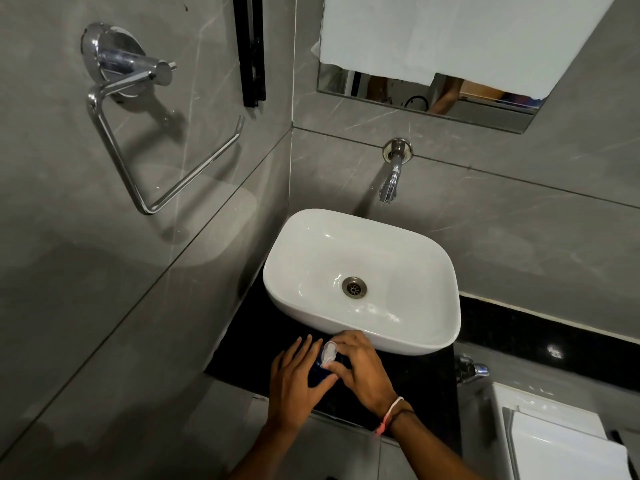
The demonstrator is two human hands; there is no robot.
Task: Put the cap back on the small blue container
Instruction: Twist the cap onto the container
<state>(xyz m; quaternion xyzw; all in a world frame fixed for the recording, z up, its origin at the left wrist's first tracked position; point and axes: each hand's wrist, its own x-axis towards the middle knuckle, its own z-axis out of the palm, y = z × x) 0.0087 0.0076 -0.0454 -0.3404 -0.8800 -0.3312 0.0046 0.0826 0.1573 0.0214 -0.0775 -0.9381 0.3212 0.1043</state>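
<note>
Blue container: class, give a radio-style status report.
Left hand steadying blue container. Right hand pressing clear cap onto it, seating unconfirmed. Nothing in the way; sink just behind.

— Where does the single view sit?
— On the person's head, high above the black counter point(433, 368), looking forward and steeply down.
— Which way does it face?
— Toward the wall corner behind the white basin point(360, 282); the counter's near edge lies low in the frame.
— How near?
— Close; both forearms enter from the bottom edge. No second view shares the scene.
</note>
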